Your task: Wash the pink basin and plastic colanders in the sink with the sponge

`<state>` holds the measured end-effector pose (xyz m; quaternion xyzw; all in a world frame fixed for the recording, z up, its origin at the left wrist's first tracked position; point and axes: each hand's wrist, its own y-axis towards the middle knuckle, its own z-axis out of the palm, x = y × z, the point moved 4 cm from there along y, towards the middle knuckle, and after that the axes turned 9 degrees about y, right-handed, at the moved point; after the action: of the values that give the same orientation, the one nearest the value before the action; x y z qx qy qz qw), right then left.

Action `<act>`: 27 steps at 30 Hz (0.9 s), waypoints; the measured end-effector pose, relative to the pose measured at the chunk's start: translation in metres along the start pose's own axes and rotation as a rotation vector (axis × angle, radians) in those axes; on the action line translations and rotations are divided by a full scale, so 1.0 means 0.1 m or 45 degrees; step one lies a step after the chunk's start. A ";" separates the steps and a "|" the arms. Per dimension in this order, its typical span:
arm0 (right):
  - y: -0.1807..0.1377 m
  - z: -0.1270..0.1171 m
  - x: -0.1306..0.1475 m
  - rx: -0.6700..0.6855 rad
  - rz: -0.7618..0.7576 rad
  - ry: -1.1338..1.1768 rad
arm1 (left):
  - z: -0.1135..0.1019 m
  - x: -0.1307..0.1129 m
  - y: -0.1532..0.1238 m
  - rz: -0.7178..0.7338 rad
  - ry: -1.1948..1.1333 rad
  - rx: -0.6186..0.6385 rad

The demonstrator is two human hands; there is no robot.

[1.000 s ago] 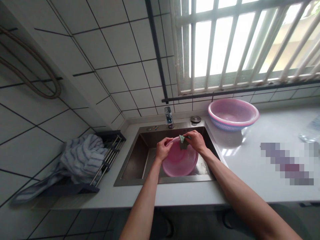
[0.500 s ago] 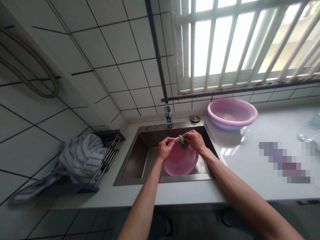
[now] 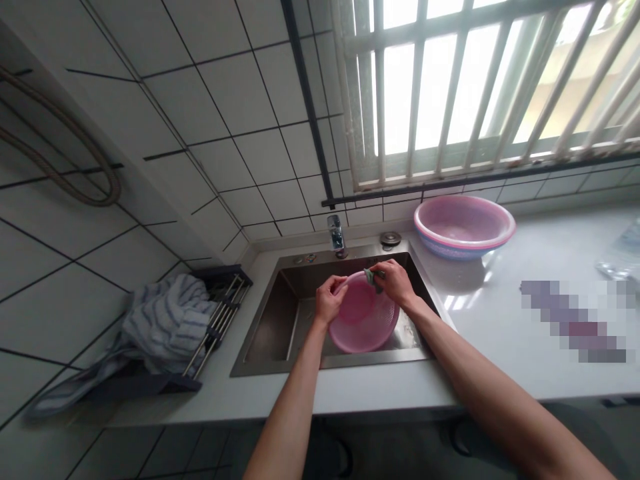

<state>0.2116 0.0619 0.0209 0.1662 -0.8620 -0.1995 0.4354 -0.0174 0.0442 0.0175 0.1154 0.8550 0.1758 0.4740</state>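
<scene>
A pink plastic basin with small holes in its side, a colander (image 3: 364,323), is held tilted inside the steel sink (image 3: 265,327). My left hand (image 3: 330,300) is closed on its rim at the upper left. On the upper right of the rim, my right hand (image 3: 397,283) pinches a grey-green cloth (image 3: 372,279) folded over the edge. The fingertips of my right hand are partly hidden by the cloth. Behind the colander stands the faucet (image 3: 337,235); no water stream shows.
Stacked pink and blue basins (image 3: 463,230) stand on the counter right of the sink. A drain plug (image 3: 390,239) lies by the faucet. At left, a striped cloth (image 3: 167,320) lies over a dark rack (image 3: 220,323). A clear plastic item (image 3: 620,257) sits far right.
My right hand and the cloth have shifted slightly to the right along the colander's rim. The colander is turned a little, showing more of its inside. My left hand keeps its hold.
</scene>
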 end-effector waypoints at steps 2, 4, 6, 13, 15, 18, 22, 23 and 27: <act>-0.01 0.07 0.15 0.054 -0.122 0.024 | 0.06 -0.01 -0.02 0.022 0.007 0.065; -0.01 0.13 0.23 0.098 -0.200 0.048 | 0.07 -0.01 -0.02 0.038 0.026 0.113; 0.01 0.13 0.20 0.089 -0.175 0.051 | 0.04 0.00 -0.01 0.039 0.041 0.097; -0.01 0.05 0.10 0.019 -0.088 -0.014 | 0.02 -0.03 0.01 0.035 0.071 0.047; -0.04 0.12 0.23 0.099 -0.204 -0.006 | 0.04 -0.04 -0.01 0.056 0.093 0.113; -0.04 0.16 0.29 0.121 -0.245 -0.002 | 0.01 -0.03 -0.02 0.053 0.094 0.117; 0.02 0.05 0.02 -0.012 -0.055 -0.006 | -0.08 0.02 0.02 0.020 0.043 0.002; 0.03 0.02 -0.06 -0.039 -0.018 0.006 | -0.10 0.03 0.03 0.015 0.028 -0.029; 0.04 -0.08 -0.14 -0.171 -0.024 0.088 | -0.16 0.02 0.06 -0.006 -0.040 -0.199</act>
<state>0.2253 0.0705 0.0179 0.1516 -0.8295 -0.2551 0.4731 -0.0322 0.0475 0.0263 0.0788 0.8314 0.2391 0.4954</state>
